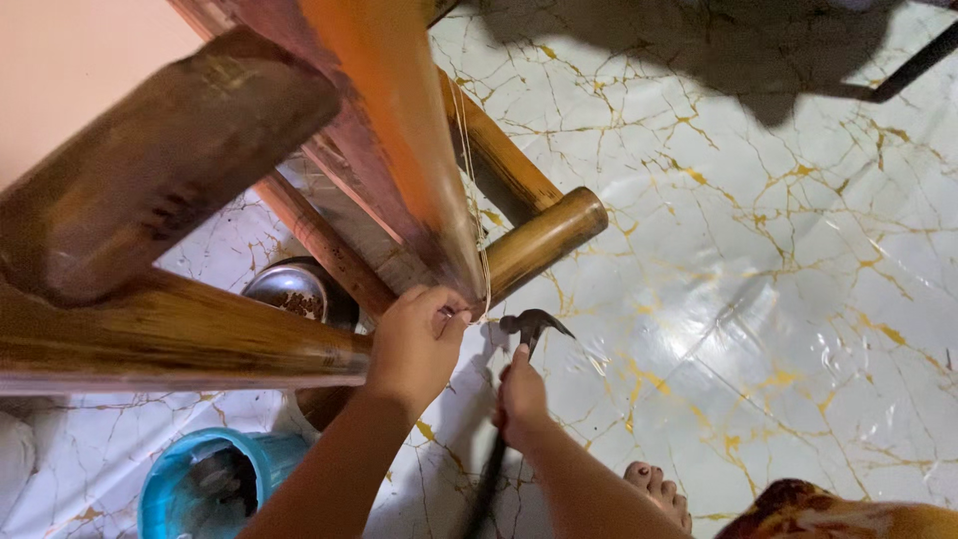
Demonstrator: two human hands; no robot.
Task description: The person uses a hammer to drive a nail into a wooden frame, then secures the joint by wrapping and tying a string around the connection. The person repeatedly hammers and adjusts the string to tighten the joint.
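1. Two hands in play, both low in the picture. Starting far left of the round post (544, 240): blue bucket (215, 484) down on the floor, well left and below, something dark inside, too dim to name.
2. Closer to the post, still on its left: shiny metal bowl (289, 289) tucked under the wooden frame (180, 329), half hidden by the rails.
3. Just below the post's near end: left hand (414, 344), closed, thumb and fingertips pinched tight where a thin pale string (474, 200) runs down the frame's orange-brown board. Too small to tell what sits in that pinch.
4. Right beside that pinch, directly under the post: hammer (534, 324), claw head up, apart from the wood by a small gap, not touching.
5. Below the hammer head: right hand (521, 399), wrapped firmly round the dark handle, fully closed on it.
6. Judging the step: looks like lining up a blow, holding with one hand, aiming with the other. No contact yet.
7. Called for next, by the look of it: a short, controlled tap, head square to the pinch point, fingertips kept clear of the face, string left undisturbed.
8. Further right and below the post: bare foot (659, 489) on the gold-veined marble floor (778, 250), patterned cloth (828, 514) at the bottom edge.
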